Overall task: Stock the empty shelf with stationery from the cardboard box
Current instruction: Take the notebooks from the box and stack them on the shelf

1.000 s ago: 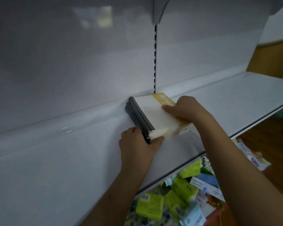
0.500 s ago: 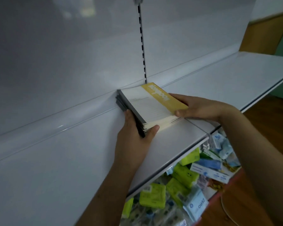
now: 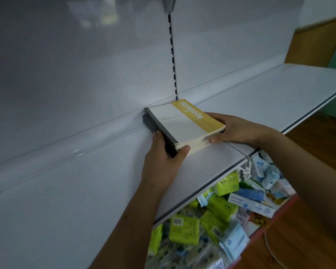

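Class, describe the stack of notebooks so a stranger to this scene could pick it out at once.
Find the white shelf and follow it back to the slotted upright. At its foot lies the stack of notebooks, held between the left hand and right hand. Only its top cover bears a yellow band.

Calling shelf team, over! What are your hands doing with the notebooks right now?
Left hand grips notebook stack at spine corner. Right hand holds opposite side. Stack on white shelf, against back panel. Nothing blocking.

Stack of yellow-and-white notebooks (image 3: 184,125) with grey spines, flat on white shelf (image 3: 76,191), against back panel
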Action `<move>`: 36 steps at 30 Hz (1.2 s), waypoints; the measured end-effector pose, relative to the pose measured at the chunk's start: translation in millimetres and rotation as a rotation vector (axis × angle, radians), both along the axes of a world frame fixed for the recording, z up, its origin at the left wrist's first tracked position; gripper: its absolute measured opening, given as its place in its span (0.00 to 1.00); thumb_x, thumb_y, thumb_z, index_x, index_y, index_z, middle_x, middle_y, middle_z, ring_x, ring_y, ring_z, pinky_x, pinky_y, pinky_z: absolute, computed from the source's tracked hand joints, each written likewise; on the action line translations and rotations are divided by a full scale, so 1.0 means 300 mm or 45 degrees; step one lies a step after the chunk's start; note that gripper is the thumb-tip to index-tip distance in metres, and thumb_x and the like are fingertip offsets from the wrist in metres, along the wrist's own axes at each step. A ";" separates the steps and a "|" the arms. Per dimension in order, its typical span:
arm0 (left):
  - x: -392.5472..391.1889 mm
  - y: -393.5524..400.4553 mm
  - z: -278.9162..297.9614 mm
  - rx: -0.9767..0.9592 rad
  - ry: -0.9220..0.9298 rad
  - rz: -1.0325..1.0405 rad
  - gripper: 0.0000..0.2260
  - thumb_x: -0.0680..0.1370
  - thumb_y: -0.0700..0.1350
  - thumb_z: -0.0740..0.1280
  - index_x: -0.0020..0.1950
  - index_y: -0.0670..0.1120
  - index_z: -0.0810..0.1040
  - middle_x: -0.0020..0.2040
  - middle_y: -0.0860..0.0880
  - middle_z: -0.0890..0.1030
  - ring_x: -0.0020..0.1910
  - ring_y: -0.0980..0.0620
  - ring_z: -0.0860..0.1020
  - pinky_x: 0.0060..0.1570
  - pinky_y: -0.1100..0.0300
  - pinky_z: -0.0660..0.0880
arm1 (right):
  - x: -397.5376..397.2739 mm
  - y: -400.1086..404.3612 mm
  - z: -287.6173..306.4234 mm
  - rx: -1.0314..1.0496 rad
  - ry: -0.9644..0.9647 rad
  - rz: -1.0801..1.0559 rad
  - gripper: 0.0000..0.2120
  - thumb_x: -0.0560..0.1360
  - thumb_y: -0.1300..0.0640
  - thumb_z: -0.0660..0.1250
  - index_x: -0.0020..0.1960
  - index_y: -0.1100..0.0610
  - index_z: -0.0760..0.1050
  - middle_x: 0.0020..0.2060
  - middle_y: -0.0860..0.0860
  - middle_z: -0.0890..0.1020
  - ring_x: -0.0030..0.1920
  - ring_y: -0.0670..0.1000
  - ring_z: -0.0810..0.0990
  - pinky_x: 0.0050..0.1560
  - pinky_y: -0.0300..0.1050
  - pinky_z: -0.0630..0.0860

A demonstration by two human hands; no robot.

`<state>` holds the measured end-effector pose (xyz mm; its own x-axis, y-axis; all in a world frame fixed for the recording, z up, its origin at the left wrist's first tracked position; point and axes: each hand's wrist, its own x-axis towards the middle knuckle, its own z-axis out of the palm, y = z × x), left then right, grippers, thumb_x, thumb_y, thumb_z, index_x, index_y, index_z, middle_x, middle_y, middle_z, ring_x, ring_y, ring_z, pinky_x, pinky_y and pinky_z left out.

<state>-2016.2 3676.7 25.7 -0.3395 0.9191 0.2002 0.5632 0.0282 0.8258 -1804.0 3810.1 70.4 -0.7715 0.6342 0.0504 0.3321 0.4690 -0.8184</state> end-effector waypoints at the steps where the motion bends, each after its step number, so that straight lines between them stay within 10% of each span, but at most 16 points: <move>1: 0.007 -0.009 0.006 0.002 0.004 -0.002 0.46 0.65 0.74 0.65 0.77 0.56 0.58 0.74 0.51 0.70 0.72 0.51 0.70 0.68 0.45 0.70 | 0.000 -0.005 0.004 -0.034 0.014 0.011 0.38 0.66 0.41 0.77 0.72 0.43 0.67 0.64 0.41 0.78 0.64 0.45 0.76 0.66 0.50 0.71; 5: 0.040 -0.044 0.044 0.038 0.028 -0.020 0.47 0.73 0.68 0.64 0.81 0.53 0.40 0.80 0.54 0.56 0.77 0.56 0.58 0.74 0.52 0.62 | -0.005 0.006 -0.012 0.088 0.038 -0.122 0.29 0.66 0.33 0.72 0.65 0.35 0.71 0.60 0.36 0.79 0.60 0.40 0.78 0.67 0.50 0.72; 12: 0.047 -0.028 0.029 0.072 0.135 -0.059 0.34 0.81 0.59 0.57 0.81 0.50 0.44 0.81 0.55 0.45 0.78 0.62 0.47 0.60 0.83 0.45 | 0.000 0.030 -0.021 0.031 0.033 -0.135 0.23 0.70 0.31 0.66 0.62 0.38 0.74 0.59 0.37 0.80 0.61 0.39 0.77 0.68 0.43 0.69; 17: 0.058 -0.065 0.064 -0.002 0.062 -0.086 0.38 0.80 0.61 0.60 0.81 0.50 0.42 0.81 0.53 0.43 0.75 0.65 0.45 0.67 0.70 0.48 | -0.005 0.023 0.049 -0.416 0.047 -0.220 0.44 0.72 0.24 0.44 0.69 0.54 0.72 0.65 0.50 0.78 0.66 0.49 0.76 0.69 0.47 0.65; 22: -0.036 -0.342 0.098 0.099 0.306 -0.034 0.26 0.81 0.57 0.58 0.78 0.50 0.62 0.74 0.53 0.68 0.71 0.55 0.67 0.69 0.60 0.65 | -0.218 -0.160 0.267 0.566 0.166 -0.731 0.15 0.79 0.48 0.64 0.60 0.57 0.78 0.57 0.52 0.81 0.57 0.53 0.79 0.54 0.39 0.71; 26: -0.245 -0.647 0.117 0.241 0.524 0.491 0.21 0.77 0.54 0.59 0.68 0.51 0.75 0.60 0.53 0.76 0.59 0.51 0.75 0.59 0.55 0.72 | -0.667 -0.543 0.331 0.627 0.452 -0.219 0.12 0.79 0.48 0.63 0.59 0.52 0.77 0.52 0.45 0.81 0.49 0.40 0.79 0.50 0.31 0.74; 36: -0.681 -1.785 0.142 -0.202 0.685 1.486 0.22 0.78 0.55 0.59 0.72 0.53 0.70 0.69 0.52 0.71 0.68 0.52 0.69 0.66 0.52 0.69 | -1.552 -1.717 0.341 0.618 0.505 0.718 0.27 0.81 0.39 0.53 0.75 0.49 0.63 0.72 0.45 0.69 0.72 0.47 0.64 0.70 0.44 0.62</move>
<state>-2220.5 3141.3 68.3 -0.8632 0.1620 0.4782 0.3980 0.8011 0.4471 -2269.6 3295.0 172.8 -0.8338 -0.0029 0.5521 -0.3271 0.8081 -0.4898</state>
